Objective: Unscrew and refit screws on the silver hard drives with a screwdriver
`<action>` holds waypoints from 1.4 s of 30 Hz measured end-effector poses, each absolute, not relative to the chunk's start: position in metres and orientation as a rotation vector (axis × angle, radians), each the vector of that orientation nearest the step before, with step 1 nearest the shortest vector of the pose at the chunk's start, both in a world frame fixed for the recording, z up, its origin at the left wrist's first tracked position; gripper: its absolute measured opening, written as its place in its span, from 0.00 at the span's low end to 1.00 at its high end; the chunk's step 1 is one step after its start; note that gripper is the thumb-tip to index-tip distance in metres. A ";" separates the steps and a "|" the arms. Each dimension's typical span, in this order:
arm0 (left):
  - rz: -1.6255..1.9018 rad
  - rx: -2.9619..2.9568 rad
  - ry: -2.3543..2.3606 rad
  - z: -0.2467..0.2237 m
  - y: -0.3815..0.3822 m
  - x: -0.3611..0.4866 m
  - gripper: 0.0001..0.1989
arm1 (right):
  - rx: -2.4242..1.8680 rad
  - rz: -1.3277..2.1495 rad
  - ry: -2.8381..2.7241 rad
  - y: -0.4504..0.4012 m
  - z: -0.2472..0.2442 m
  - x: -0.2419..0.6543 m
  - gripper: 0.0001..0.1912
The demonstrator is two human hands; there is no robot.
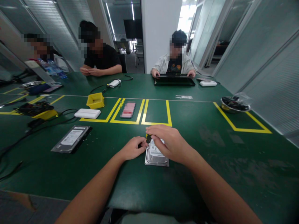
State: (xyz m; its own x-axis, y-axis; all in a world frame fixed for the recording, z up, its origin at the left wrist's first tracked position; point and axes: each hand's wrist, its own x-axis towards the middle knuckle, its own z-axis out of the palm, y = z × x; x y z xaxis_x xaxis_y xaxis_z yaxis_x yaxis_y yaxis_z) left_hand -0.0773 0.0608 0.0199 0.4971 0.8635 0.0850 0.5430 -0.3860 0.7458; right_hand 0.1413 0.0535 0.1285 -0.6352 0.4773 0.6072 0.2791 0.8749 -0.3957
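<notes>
A silver hard drive (157, 159) with a white label lies flat on the green table in front of me, its upper part covered by my right hand. My right hand (171, 143) is closed around the short black-and-yellow handle of a screwdriver (149, 138), held upright over the drive's upper left edge. The screwdriver's tip is hidden. My left hand (134, 147) has its fingers curled against the drive's left edge, right beside the screwdriver. A second hard drive (73, 139) rests farther left, on a dark sleeve or plate.
A yellow bin (95, 100), a white power bank (87, 113) and a pink phone-like slab (128, 110) lie beyond my hands. Cables (32, 109) pile up at left; a metal bowl (235, 103) stands at right. Across the table, a person holds a black panel (174, 81).
</notes>
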 end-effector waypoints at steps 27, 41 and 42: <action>0.634 2.076 1.154 0.021 0.061 -0.076 0.02 | -0.560 0.358 -2.340 0.053 0.133 0.141 0.06; 0.637 2.105 1.147 0.017 0.062 -0.077 0.03 | -0.528 0.317 -2.299 0.051 0.129 0.140 0.11; 0.636 2.111 1.146 0.017 0.061 -0.077 0.03 | -0.552 0.316 -2.305 0.051 0.129 0.140 0.10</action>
